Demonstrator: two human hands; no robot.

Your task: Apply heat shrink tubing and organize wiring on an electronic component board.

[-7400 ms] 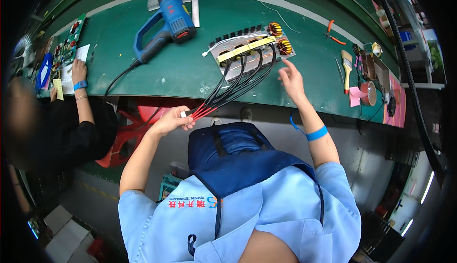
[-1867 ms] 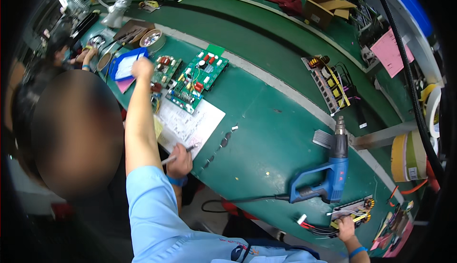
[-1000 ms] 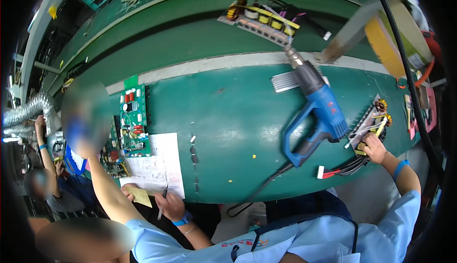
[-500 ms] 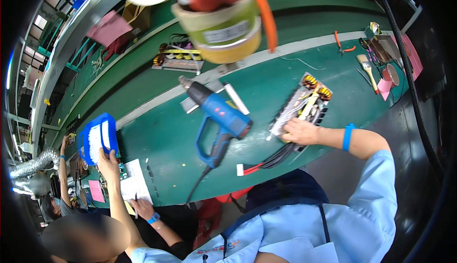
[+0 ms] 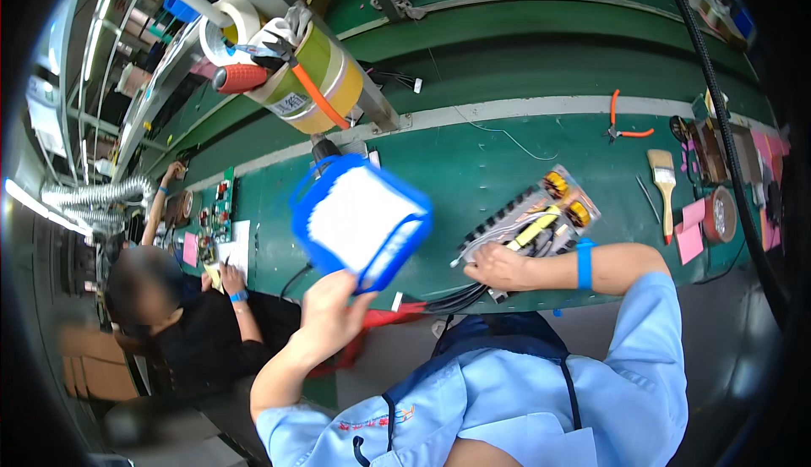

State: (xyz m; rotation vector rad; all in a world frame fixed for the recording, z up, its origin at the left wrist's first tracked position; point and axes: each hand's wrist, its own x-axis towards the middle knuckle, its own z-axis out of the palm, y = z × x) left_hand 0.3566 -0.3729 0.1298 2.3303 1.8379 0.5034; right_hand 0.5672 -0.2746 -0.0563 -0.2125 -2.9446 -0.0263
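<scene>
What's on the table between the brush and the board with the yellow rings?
In the head view, only a thin metal rod lies between the brush and the circuit board; otherwise the green table shows.

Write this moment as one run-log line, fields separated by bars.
left hand: lifts blue-framed white card | right hand: on circuit board | surface: green bench | nearby: brush

My left hand (image 5: 325, 315) lifts the tray (image 5: 359, 218) above the worktop (image 5: 473, 163), left of the circuit board (image 5: 532, 222). My right hand (image 5: 498, 266) rests on that board's near edge, where its wires (image 5: 456, 298) spill over the worktop's front. Right of the board lies a brush (image 5: 665, 188), with pliers (image 5: 625, 120) behind it. Tape rolls (image 5: 317, 70) hang behind the tray. A co-worker sits far left.
</scene>
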